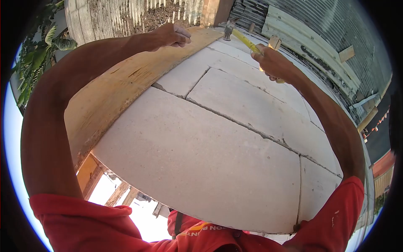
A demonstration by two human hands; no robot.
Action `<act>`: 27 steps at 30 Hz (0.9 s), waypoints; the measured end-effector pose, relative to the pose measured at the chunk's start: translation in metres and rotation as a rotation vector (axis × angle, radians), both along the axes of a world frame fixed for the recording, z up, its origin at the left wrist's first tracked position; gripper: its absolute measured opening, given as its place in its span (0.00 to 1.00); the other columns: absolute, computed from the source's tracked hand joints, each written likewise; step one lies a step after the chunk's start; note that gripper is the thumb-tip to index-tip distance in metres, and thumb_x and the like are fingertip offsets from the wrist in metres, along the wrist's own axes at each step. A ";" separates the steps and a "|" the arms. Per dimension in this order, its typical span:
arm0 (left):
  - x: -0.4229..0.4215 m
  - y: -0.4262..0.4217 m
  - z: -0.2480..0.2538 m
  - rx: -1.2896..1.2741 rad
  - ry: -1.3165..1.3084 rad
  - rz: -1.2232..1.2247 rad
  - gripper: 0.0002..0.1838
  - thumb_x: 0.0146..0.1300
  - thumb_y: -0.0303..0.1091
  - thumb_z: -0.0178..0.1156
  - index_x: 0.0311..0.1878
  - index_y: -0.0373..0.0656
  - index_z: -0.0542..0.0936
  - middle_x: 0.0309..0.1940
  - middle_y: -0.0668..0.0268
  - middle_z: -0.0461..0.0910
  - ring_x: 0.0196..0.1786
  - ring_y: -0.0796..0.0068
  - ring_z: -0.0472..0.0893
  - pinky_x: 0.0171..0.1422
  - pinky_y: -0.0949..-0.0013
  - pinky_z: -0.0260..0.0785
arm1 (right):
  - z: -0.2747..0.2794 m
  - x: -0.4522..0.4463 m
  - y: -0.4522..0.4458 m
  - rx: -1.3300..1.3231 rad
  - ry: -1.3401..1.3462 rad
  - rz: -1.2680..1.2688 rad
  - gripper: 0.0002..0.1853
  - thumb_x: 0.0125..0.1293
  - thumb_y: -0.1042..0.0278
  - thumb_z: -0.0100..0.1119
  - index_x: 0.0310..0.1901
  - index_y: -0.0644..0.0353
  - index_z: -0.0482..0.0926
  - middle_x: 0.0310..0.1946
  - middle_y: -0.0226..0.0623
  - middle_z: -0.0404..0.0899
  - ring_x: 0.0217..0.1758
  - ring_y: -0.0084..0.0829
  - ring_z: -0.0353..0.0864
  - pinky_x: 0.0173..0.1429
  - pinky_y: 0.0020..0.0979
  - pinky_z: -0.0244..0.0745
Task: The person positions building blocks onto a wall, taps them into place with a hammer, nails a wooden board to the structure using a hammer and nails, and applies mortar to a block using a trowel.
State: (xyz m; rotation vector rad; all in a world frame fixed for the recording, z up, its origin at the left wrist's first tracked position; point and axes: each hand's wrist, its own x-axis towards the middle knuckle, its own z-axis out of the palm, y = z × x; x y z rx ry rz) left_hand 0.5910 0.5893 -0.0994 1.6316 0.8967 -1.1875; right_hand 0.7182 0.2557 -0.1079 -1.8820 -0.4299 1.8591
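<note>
A hammer (245,41) with a yellow handle and a metal head is held in my right hand (270,61), its head pointing up and to the left. My left hand (173,35) is closed, fingers curled together, near the top end of a wooden board (126,80). Whether it pinches something small cannot be made out. The board runs along the left edge of a wall of large pale blocks (201,155). Dark, rough joints separate the blocks.
Corrugated metal sheets (323,29) and a long pale beam (310,46) lie at the upper right. Green leaves (35,59) show at the upper left. Below the block wall's lower edge are bright gaps and timber pieces (117,193).
</note>
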 end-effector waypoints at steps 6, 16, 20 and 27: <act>-0.028 -0.003 0.035 0.079 -0.024 0.190 0.14 0.72 0.29 0.59 0.56 0.31 0.77 0.50 0.54 0.83 0.53 0.67 0.85 0.50 0.74 0.79 | 0.046 0.007 -0.017 -0.001 0.014 -0.015 0.26 0.79 0.55 0.45 0.68 0.65 0.64 0.17 0.27 0.64 0.15 0.24 0.67 0.20 0.33 0.66; -0.041 -0.010 0.043 0.070 -0.129 0.031 0.20 0.70 0.37 0.63 0.58 0.33 0.76 0.47 0.58 0.85 0.51 0.73 0.84 0.57 0.72 0.77 | 0.084 0.005 -0.011 0.038 -0.062 0.027 0.24 0.79 0.55 0.45 0.66 0.64 0.66 0.16 0.28 0.64 0.14 0.26 0.68 0.19 0.33 0.67; -0.042 -0.011 0.043 0.123 -0.157 0.015 0.17 0.70 0.36 0.62 0.54 0.33 0.78 0.43 0.62 0.85 0.47 0.75 0.85 0.55 0.73 0.78 | 0.090 0.000 -0.004 0.057 -0.042 0.027 0.25 0.79 0.55 0.45 0.67 0.65 0.65 0.17 0.30 0.67 0.14 0.26 0.69 0.19 0.34 0.68; -0.042 -0.007 0.042 0.130 -0.144 -0.135 0.14 0.67 0.36 0.66 0.49 0.38 0.80 0.38 0.64 0.86 0.42 0.79 0.85 0.48 0.74 0.77 | 0.096 -0.014 0.006 0.149 -0.098 0.037 0.27 0.80 0.52 0.44 0.69 0.64 0.63 0.18 0.32 0.68 0.14 0.26 0.67 0.17 0.34 0.67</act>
